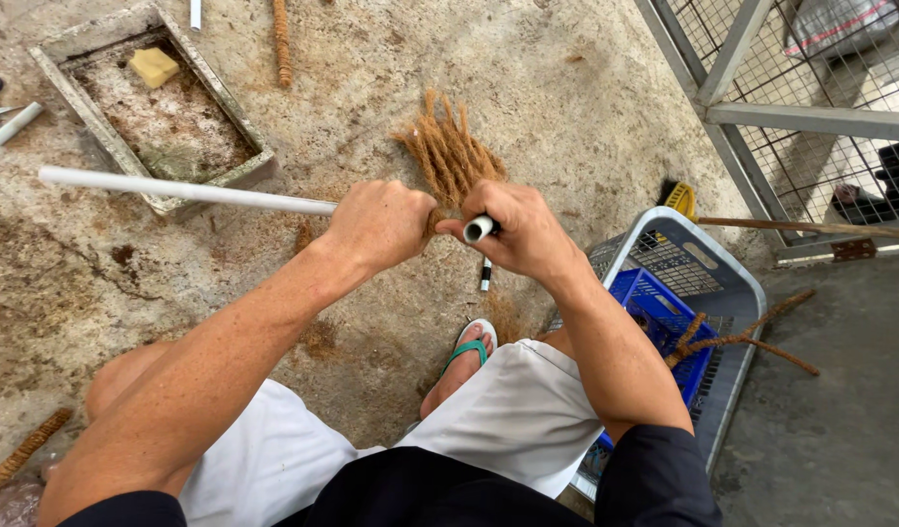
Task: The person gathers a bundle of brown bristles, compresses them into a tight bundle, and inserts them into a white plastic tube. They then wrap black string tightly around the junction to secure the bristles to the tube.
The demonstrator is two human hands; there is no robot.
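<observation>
Seated over the concrete floor (586,88), your left hand (379,222) has its fingers clenched around a white plastic pipe (176,188), while your right hand (519,229) grips the pipe's near end, pressing a bundle of brown coir fibre (447,151) against it. Beyond lies a shallow concrete tray (88,117).

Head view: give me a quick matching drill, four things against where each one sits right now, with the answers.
Things:
1. white pipe
2. yellow sponge
3. blue crate
4. bundle of brown fibres

Places:
A. inside the grey basket, to the person's right
B. gripped by the left hand and the right hand
C. in the shallow concrete tray, far corner
D. fanned out on the floor beyond the two hands

Pairs: 1-B, 2-C, 3-A, 4-D
</observation>
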